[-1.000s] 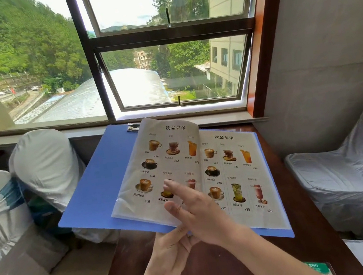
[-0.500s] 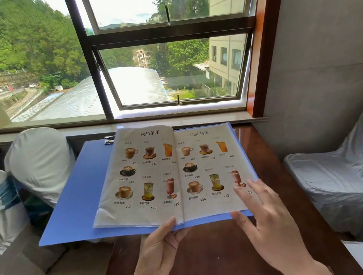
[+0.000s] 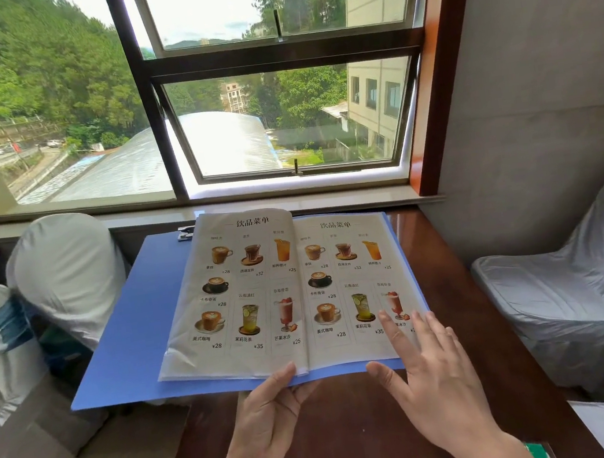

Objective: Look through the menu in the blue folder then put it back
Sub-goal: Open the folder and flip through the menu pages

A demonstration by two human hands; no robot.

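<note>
Folder (image 3: 128, 347) is lying open on the table (image 3: 358, 433). Left hand (image 3: 268, 421) is pinching its near edge at the spine; right hand (image 3: 435, 376) is spread, gripping nothing, fingertips on the right page (image 3: 343, 292). Advice: lift one corner, turning a single sheet.

Single head-worn view, forward and down, close over table (image 3: 358, 433), facing window (image 3: 278, 116).

bare table (image 3: 350, 433) near the hands, open blue folder (image 3: 131, 343) covering the rest
</note>
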